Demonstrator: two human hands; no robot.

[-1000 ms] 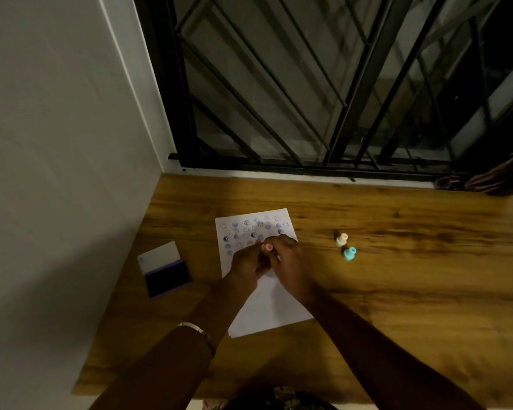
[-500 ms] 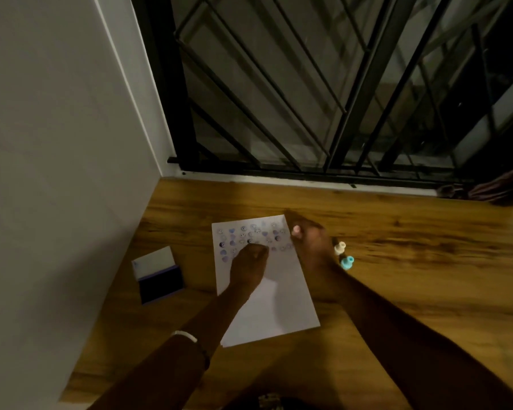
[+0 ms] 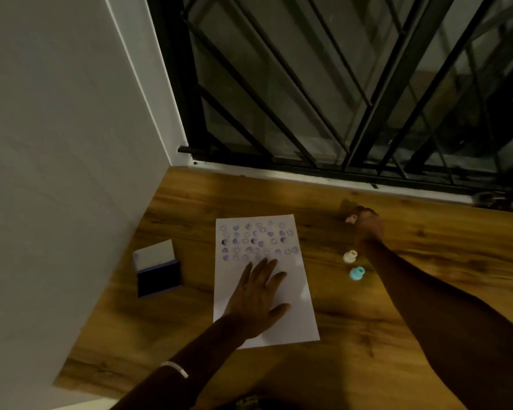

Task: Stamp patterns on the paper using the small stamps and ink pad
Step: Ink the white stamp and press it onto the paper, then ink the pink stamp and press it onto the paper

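The table [image 3: 427, 232] carries the paper [image 3: 293, 306], its long axis running away from me toward the window, stamped rows at the far end. My left hand [image 3: 256, 300] lies flat on it, fingers spread. The ink pad [image 3: 157, 269] sits open to its left. My right hand [image 3: 366, 224] pinches a pink stamp [image 3: 351, 218] beyond the cream stamp [image 3: 350, 256] and teal stamp [image 3: 357, 274], both upright.

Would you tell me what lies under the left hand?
The left hand lies flat on the white paper, just below the stamped rows; any prints beneath the fingertips are hidden.
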